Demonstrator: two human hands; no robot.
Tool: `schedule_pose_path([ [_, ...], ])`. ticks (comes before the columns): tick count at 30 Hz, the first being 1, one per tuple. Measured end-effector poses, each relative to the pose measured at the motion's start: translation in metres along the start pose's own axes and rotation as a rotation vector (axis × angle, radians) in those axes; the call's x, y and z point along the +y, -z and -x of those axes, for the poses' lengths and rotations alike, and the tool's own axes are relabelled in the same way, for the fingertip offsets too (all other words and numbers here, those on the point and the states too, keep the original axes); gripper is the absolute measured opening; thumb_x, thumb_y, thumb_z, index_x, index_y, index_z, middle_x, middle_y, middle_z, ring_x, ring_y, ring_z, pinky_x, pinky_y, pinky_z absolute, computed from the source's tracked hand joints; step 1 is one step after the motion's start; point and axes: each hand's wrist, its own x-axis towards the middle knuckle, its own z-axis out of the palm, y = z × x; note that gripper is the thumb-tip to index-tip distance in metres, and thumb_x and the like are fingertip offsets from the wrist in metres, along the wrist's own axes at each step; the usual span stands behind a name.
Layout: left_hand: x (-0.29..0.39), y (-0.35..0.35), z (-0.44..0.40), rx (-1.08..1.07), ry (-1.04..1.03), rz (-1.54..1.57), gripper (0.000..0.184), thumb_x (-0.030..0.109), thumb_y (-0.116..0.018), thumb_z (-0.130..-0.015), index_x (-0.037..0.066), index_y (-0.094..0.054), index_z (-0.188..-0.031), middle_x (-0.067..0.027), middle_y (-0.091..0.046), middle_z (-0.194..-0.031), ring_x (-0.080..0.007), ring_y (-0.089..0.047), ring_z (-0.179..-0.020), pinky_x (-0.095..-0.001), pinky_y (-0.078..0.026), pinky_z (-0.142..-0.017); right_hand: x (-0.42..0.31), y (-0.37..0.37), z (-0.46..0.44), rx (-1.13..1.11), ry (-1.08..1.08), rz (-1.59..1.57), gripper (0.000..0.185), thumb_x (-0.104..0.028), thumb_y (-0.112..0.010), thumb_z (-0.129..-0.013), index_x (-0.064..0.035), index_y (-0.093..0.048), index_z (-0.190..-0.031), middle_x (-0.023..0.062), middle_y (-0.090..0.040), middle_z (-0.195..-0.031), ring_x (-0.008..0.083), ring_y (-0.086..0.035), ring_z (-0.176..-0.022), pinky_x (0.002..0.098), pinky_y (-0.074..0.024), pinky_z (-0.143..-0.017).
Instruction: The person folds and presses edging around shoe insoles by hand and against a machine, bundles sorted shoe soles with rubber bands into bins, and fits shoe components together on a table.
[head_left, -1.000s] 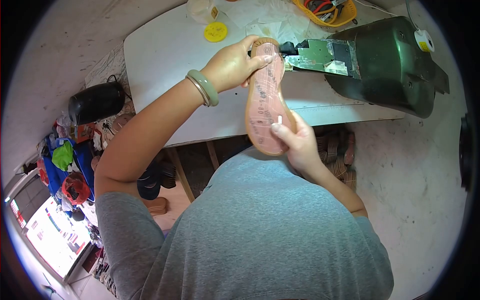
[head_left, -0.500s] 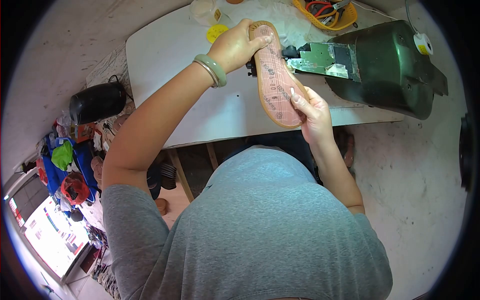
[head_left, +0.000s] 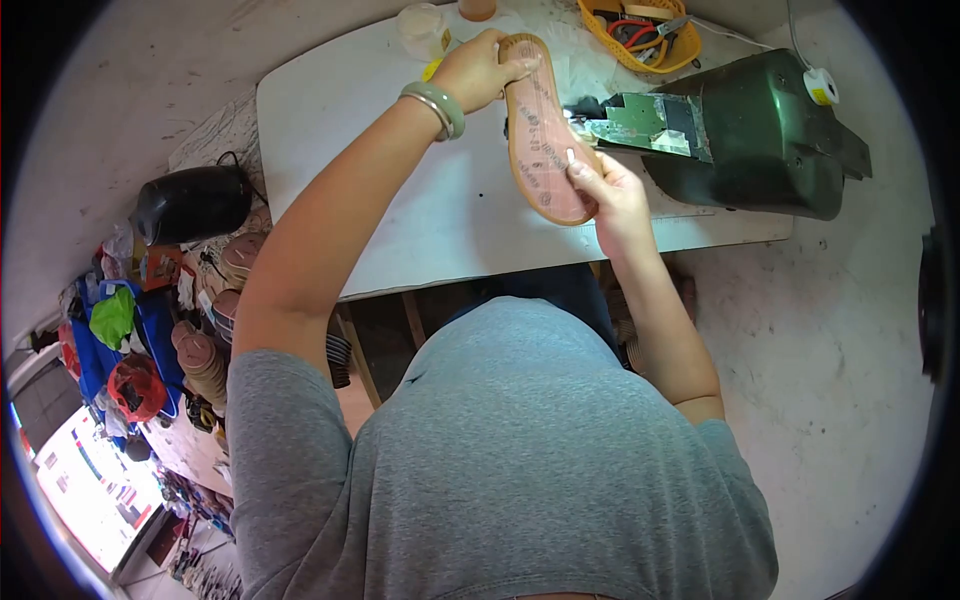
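Observation:
A shoe insole (head_left: 545,150) with a pink, gridded face, printed dark lettering and a tan edge is held at a slant above the white table. My left hand (head_left: 478,75) is closed on its narrow far end, thumb on the printed face. On the wider near end, my right hand (head_left: 615,198) pinches the right edge, thumb on top and fingers underneath. Right beside the insole is the narrow arm of a green sewing machine (head_left: 770,135). The insole partly covers the machine's working end, so I cannot tell whether they touch.
An orange basket (head_left: 692,48) of tools sits at the back right. A clear container (head_left: 424,32) and a partly hidden yellow lid (head_left: 431,70) lie beyond my left hand. A black rounded object (head_left: 193,205) and stacked insoles (head_left: 200,362) are off the table's left side.
The insole and my right hand have moved up in view, toward the table's far side, and slightly left. Both hands keep their hold. The view has also shifted a little.

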Motion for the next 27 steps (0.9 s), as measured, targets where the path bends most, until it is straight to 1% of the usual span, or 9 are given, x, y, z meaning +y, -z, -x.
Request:
schedule_pose_path([
  [3,-0.005,0.001,0.049,0.017,-0.02,0.174,0.061,0.043,-0.059,-0.091,-0.001,-0.046,-0.133,-0.0156,-0.065,-0.103,-0.0213,-0.066,-0.086,-0.0354,-0.054,-0.075,-0.003,-0.028,0.033,0.019,0.109,0.285,0.029,-0.008,-0.063,-0.091,0.0039,-0.06,-0.117,0.0049,-0.068,-0.095,0.0084,-0.058,-0.074,0.0189,-0.047,-0.068],
  [5,0.009,-0.002,0.111,0.136,-0.041,0.526,0.061,0.047,-0.05,-0.097,0.002,-0.042,-0.137,-0.0177,-0.059,-0.117,-0.0227,-0.061,-0.103,-0.0371,-0.052,-0.085,0.0,-0.054,0.061,0.032,0.225,0.558,0.034,-0.008,-0.063,-0.09,0.0023,-0.059,-0.122,0.0043,-0.069,-0.099,0.0101,-0.061,-0.079,0.0199,-0.0476,-0.072],
  [7,0.007,-0.008,0.169,-0.1,0.088,1.127,0.07,0.06,-0.034,-0.099,0.01,-0.031,-0.148,-0.0191,-0.046,-0.139,-0.0276,-0.05,-0.123,-0.0416,-0.045,-0.099,0.01,-0.075,0.085,0.008,0.449,1.005,0.039,-0.008,-0.067,-0.086,-0.0001,-0.06,-0.123,0.0046,-0.071,-0.105,0.0152,-0.065,-0.084,0.0236,-0.0501,-0.076],
  [8,0.005,-0.015,0.197,-0.073,0.075,1.127,0.07,0.06,-0.034,-0.099,0.01,-0.031,-0.148,-0.0191,-0.046,-0.139,-0.0276,-0.05,-0.123,-0.0416,-0.045,-0.099,0.017,-0.088,0.097,-0.017,0.465,1.007,0.039,-0.008,-0.067,-0.086,-0.0001,-0.06,-0.123,0.0046,-0.071,-0.105,0.0152,-0.065,-0.084,0.0236,-0.0501,-0.076],
  [10,-0.003,-0.025,0.248,0.09,0.051,1.546,0.069,0.064,-0.025,-0.098,0.015,-0.036,-0.146,-0.0156,-0.045,-0.144,-0.0322,-0.047,-0.129,-0.0462,-0.043,-0.102,0.038,-0.119,0.128,-0.219,1.025,1.052,0.039,-0.007,-0.068,-0.082,-0.0003,-0.062,-0.12,0.0075,-0.071,-0.104,0.0204,-0.068,-0.088,0.0273,-0.0516,-0.08],
  [13,-0.019,-0.021,0.301,0.077,-0.057,1.705,0.069,0.063,-0.025,-0.098,0.014,-0.039,-0.144,-0.0141,-0.046,-0.143,-0.0323,-0.047,-0.129,-0.0463,-0.044,-0.102,0.04,-0.146,0.182,-0.53,1.054,0.98,0.035,-0.006,-0.068,-0.081,-0.0005,-0.065,-0.116,0.0097,-0.071,-0.105,0.0235,-0.067,-0.096,0.0289,-0.0521,-0.082],
  [15,-0.024,-0.021,0.318,-0.003,-0.156,1.851,0.068,0.063,-0.024,-0.099,0.013,-0.042,-0.142,-0.0127,-0.047,-0.143,-0.0324,-0.047,-0.13,-0.0465,-0.044,-0.102,0.033,-0.129,0.195,-0.618,0.798,0.903,0.035,-0.005,-0.07,-0.078,0.0003,-0.065,-0.112,0.0084,-0.071,-0.102,0.021,-0.067,-0.087,0.0278,-0.0522,-0.079],
  [20,-0.036,-0.008,0.391,0.1,-0.248,1.794,0.065,0.06,-0.028,-0.1,0.012,-0.047,-0.139,-0.0133,-0.049,-0.141,-0.0296,-0.047,-0.129,-0.0445,-0.044,-0.102,0.039,-0.151,0.197,-0.217,0.366,0.398,0.022,-0.011,-0.063,-0.09,0.002,-0.065,-0.108,0.0102,-0.069,-0.099,0.0174,-0.063,-0.087,0.0254,-0.0502,-0.076],
  [27,-0.041,-0.014,0.444,0.445,-0.214,1.537,0.055,0.048,-0.033,-0.103,0.006,-0.049,-0.133,-0.0118,-0.057,-0.131,-0.0229,-0.055,-0.118,-0.0366,-0.047,-0.099,0.084,-0.186,0.19,-0.486,-0.227,0.435,0.024,-0.012,-0.068,-0.086,0.0031,-0.064,-0.104,0.0112,-0.067,-0.094,0.0162,-0.061,-0.085,0.0248,-0.0489,-0.074],
])
